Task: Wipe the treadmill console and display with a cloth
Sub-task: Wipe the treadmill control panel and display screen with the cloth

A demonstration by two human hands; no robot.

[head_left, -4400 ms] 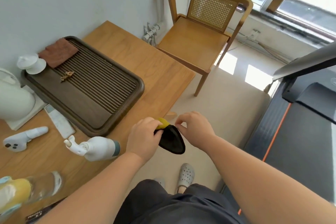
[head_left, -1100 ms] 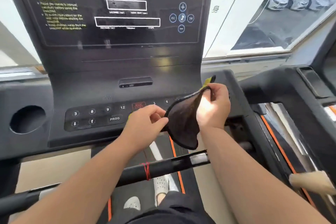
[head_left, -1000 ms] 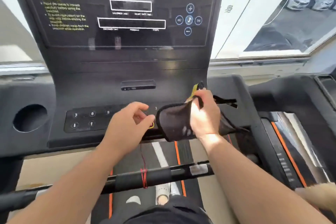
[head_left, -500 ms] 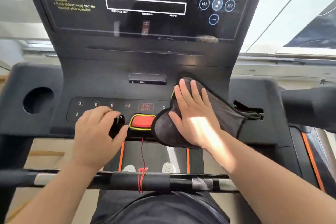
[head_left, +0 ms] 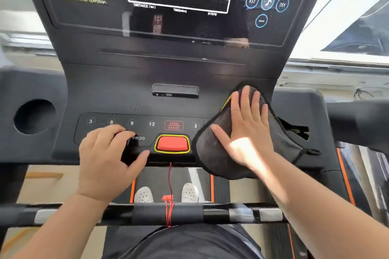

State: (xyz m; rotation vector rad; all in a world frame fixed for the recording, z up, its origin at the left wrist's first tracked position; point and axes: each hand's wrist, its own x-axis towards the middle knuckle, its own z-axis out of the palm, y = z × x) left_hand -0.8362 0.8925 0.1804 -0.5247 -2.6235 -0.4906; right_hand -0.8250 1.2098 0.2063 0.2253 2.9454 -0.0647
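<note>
The black treadmill console (head_left: 126,94) fills the view, with its glossy display (head_left: 168,2) above and a button panel (head_left: 151,124) below. A dark grey cloth (head_left: 212,153) with a yellow edge lies spread on the console's right side, hanging a little over the front edge. My right hand (head_left: 246,130) presses flat on it, fingers straight and spread. My left hand (head_left: 107,157) rests on the left of the button panel with fingers bent, holding nothing.
A red stop button (head_left: 172,143) with a yellow rim sits between my hands, a red cord (head_left: 170,181) hanging from it to the front handlebar (head_left: 189,212). A round cup holder (head_left: 34,116) is at the left. Windows lie behind the console.
My right hand has slid the cloth to the right and slightly up along the console. My left hand stays on the button panel.
</note>
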